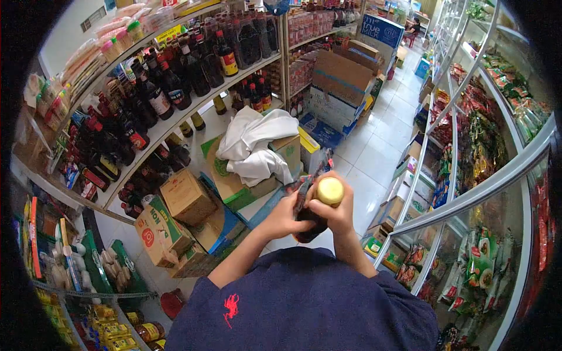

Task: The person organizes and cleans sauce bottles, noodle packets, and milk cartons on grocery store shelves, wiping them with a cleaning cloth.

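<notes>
In front of my chest, a dark bottle with a yellow cap is held cap towards me. My right hand wraps round its neck just below the cap, the thumb lying across the front. From the other side my left hand closes on the dark bottle body, its thumb pointing at the right hand. A dark, cloth-like piece shows at the left fingers; I cannot tell exactly what it is. Beyond my hands, a crumpled white cloth is draped over a green and brown carton.
Shelves of dark sauce bottles stand on the left. Cardboard boxes are stacked on the floor below them. Glass-fronted shelving with packets runs close along my right. A tiled aisle leads away past more cartons; a person sits far off.
</notes>
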### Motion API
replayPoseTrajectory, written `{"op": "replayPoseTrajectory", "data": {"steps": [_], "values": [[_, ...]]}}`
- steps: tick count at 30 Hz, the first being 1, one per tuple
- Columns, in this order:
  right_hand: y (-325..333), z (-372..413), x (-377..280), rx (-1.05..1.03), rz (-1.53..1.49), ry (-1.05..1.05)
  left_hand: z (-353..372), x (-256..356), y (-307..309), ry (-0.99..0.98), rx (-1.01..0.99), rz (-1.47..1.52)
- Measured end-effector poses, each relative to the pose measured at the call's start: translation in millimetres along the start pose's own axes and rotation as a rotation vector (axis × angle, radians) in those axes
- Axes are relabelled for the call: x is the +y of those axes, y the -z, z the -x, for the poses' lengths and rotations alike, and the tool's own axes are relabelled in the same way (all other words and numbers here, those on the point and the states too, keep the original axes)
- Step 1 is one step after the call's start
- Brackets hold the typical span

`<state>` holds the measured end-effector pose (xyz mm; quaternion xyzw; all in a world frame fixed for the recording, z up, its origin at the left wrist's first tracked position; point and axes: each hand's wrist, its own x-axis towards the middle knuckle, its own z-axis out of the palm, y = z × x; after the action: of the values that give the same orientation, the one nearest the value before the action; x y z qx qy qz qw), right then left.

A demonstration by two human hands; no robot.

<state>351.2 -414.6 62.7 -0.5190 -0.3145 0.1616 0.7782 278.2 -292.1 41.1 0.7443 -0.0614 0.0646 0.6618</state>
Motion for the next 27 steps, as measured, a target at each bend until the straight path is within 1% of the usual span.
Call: {"op": "replayPoseTrajectory", "data": {"steps": [2,3,4,6,7,8,10,11,12,14,15,16,18,19,20,22,23,24,26,27], "values": [[-5.4,-3.2,-2.8,-0.038,0.381,0.195,-4.3,-15.6,-12.8,0.098,0.104,-0.114],[-10.7,-3.2,-7.6,-0.056,0.346,0.137,-6.7,-21.1,-14.1,0.066,0.119,-0.26],[-12.7,-3.6,-10.8,-0.058,0.343,0.139,-7.2,-23.4,-15.2,0.066,0.12,-0.263],[-14.8,-5.7,-14.4,-0.098,0.479,0.202,-6.9,-28.0,-18.3,0.076,0.166,-0.066],[-14.3,-6.7,-13.3,-0.103,0.494,0.261,-8.9,-36.4,-20.0,-0.012,0.199,-0.072],[-13.4,-7.7,-12.5,-0.104,0.493,0.259,-7.4,-39.9,-17.0,-0.01,0.2,-0.072],[-9.8,-9.8,-11.4,-0.064,0.319,0.202,-4.4,-34.9,-6.9,-0.084,0.049,-0.077],[-8.1,-10.2,-9.3,-0.039,0.238,0.146,-3.6,-29.1,-2.2,0.02,-0.037,-0.011],[-7.9,-10.4,-7.8,-0.038,0.239,0.146,-1.6,-26.3,1.3,0.02,-0.038,-0.01],[-7.0,-11.1,-5.1,0.058,0.03,0.112,1.2,-24.1,6.3,-0.034,-0.045,-0.192],[-2.3,-13.3,-2.0,0.025,0.052,0.185,4.4,-31.6,5.7,-0.058,-0.027,-0.067],[-4.6,-14.0,-4.1,0.024,0.052,0.187,5.9,-41.8,4.6,-0.061,-0.027,-0.068],[-14.5,-13.0,-11.4,0.059,-0.071,0.175,8.6,-54.8,4.7,-0.091,0.111,-0.119],[-14.6,-12.8,-13.8,0.023,-0.083,0.138,7.7,-55.2,5.2,-0.076,0.128,-0.185],[-13.5,-15.5,-14.0,0.023,-0.083,0.136,6.6,-55.8,6.0,-0.074,0.128,-0.183],[-9.7,-28.4,-15.3,-0.268,-0.15,0.252,4.0,-57.6,8.0,-0.164,0.163,-0.159],[-3.0,-37.8,-17.1,-0.387,-0.198,0.261,2.6,-55.9,10.8,-0.078,0.108,-0.055],[7.1,-43.9,-15.1,-0.431,-0.081,0.261,2.9,-57.4,13.2,-0.082,0.113,-0.05],[33.9,-52.3,23.8,-0.38,0.044,0.01,6.4,-61.9,17.9,-0.082,0.131,0.095],[32.8,-45.1,27.7,-0.395,0.089,-0.089,6.6,-55.2,17.7,-0.118,0.138,0.266]]}}
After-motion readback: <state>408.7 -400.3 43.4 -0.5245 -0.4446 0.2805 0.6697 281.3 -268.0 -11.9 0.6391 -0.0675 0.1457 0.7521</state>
